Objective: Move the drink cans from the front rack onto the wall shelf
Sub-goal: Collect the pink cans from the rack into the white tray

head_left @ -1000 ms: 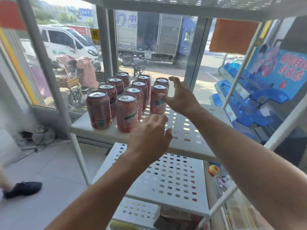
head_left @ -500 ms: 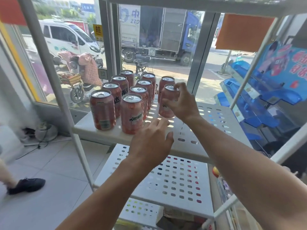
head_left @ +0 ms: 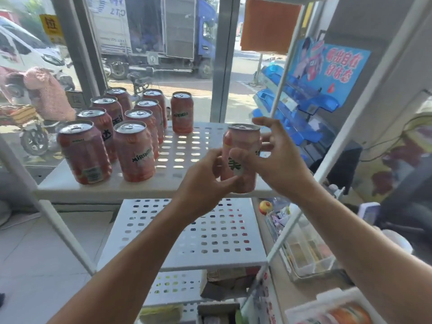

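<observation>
An orange drink can (head_left: 243, 141) is upright between both hands, over the front right part of the white perforated rack shelf (head_left: 187, 150). My right hand (head_left: 280, 164) grips it with the thumb on the front and fingers behind. My left hand (head_left: 203, 183) pinches its lower left side. Several more orange cans (head_left: 134, 150) stand in rows on the left of the shelf. One can (head_left: 181, 112) stands alone at the back middle.
White slanted rack posts (head_left: 287, 66) frame the shelf, and a lower perforated shelf (head_left: 187, 235) sits beneath. A blue display shelf (head_left: 304, 106) with a blue poster stands at the right. Glass windows lie behind, and clear boxes (head_left: 308, 253) sit at the lower right.
My right hand has lifted a can from the back group and brought it forward and right. My left hand has come up and taken hold of the same can.
</observation>
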Available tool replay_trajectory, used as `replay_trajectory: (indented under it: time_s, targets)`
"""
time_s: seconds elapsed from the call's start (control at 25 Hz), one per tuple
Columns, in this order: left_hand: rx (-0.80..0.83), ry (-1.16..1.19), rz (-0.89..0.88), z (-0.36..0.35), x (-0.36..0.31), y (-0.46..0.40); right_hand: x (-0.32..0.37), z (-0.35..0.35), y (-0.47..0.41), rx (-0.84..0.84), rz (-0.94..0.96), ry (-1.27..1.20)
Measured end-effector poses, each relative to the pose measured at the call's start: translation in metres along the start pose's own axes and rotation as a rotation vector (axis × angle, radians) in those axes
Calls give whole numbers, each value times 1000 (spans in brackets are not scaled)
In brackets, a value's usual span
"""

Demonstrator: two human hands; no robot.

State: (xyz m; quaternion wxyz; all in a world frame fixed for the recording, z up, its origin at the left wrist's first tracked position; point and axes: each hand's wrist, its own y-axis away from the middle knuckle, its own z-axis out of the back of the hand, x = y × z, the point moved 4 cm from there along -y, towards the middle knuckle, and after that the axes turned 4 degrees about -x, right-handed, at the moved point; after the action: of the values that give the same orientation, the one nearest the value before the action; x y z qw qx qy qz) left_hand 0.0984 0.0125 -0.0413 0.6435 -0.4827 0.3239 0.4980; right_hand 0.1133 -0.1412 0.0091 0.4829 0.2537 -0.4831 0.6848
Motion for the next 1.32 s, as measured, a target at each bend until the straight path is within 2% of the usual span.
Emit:
replay_trajectory:
  time_s: [0.16, 0.28, 0.4, 0.52, 0.64, 0.76, 0.84, 1.08, 1.32]
  targets:
    - [130, 146, -60, -47, -10, 17, -22, 38, 53, -69, -119, -24]
    - [274, 192, -68, -94, -13, 35, -38, 67, 99, -210, -166, -10]
    - [466, 97, -153, -142, -17, 55, -59, 99, 149, -382, -232, 73]
    - [608, -178, -294, -181, -22, 76, -88, 131, 198, -518, -340, 160]
    - [636, -423, -472, -213, -29, 95, -123, 165, 249, -622, -511, 237]
    - [659, -521, -655, -246, -28, 110, -169, 190, 304, -708, -711, 264]
    - [694, -562, -707, -265, -24, 119, -202, 197, 336, -744, -859, 275]
    - [749, -663, -752, -303, -16, 133, -281, 190, 385, -741, -1207, 280]
    - [815, -717, -686, -329, 6, 133, -321, 190, 376, -775, -1234, 216]
